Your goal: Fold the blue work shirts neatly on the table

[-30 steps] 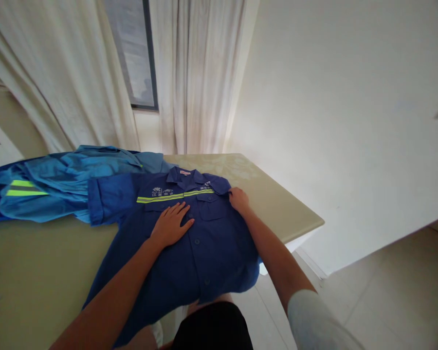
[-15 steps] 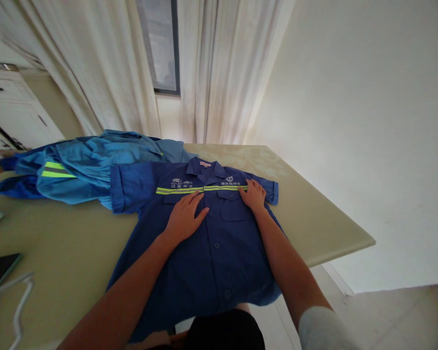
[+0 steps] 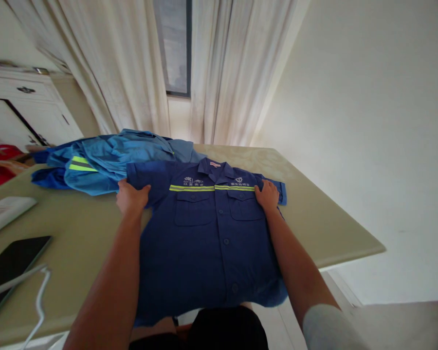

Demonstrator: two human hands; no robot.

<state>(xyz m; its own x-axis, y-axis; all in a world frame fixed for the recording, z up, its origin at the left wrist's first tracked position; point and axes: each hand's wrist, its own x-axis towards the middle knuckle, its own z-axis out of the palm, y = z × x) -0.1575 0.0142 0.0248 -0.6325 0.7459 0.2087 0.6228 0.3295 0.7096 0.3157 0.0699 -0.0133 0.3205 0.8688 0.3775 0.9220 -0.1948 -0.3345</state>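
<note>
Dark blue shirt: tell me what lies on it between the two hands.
In the head view, between the left hand and right hand, the dark blue shirt shows its yellow reflective stripe, two chest pockets and button placket.

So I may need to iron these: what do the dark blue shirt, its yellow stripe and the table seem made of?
The dark blue shirt looks like matte woven workwear cloth, perhaps cotton blend: it lies flat with soft creases. The yellow stripe seems a reflective tape, brighter than the cloth. The table looks hard and glossy, maybe stone or laminate, with a faint pattern.
</note>
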